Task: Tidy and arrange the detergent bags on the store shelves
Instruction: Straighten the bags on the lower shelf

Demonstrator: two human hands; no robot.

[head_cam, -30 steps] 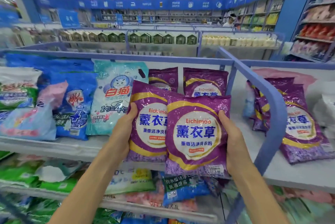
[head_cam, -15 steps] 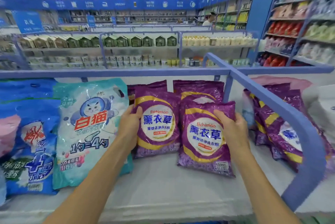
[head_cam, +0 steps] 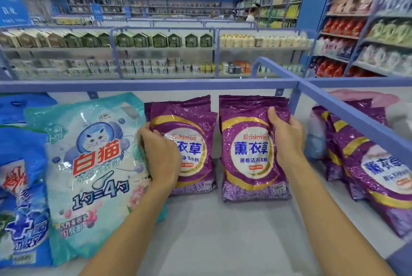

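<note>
Grip: left hand (head_cam: 162,158), one purple bag (head_cam: 194,139); right hand (head_cam: 287,141), second bag (head_cam: 246,164).

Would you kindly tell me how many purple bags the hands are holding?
2. The left hand grips the left purple bag beside the teal bag; the right hand grips the right purple bag near the blue divider. More stand partly hidden behind.
</note>
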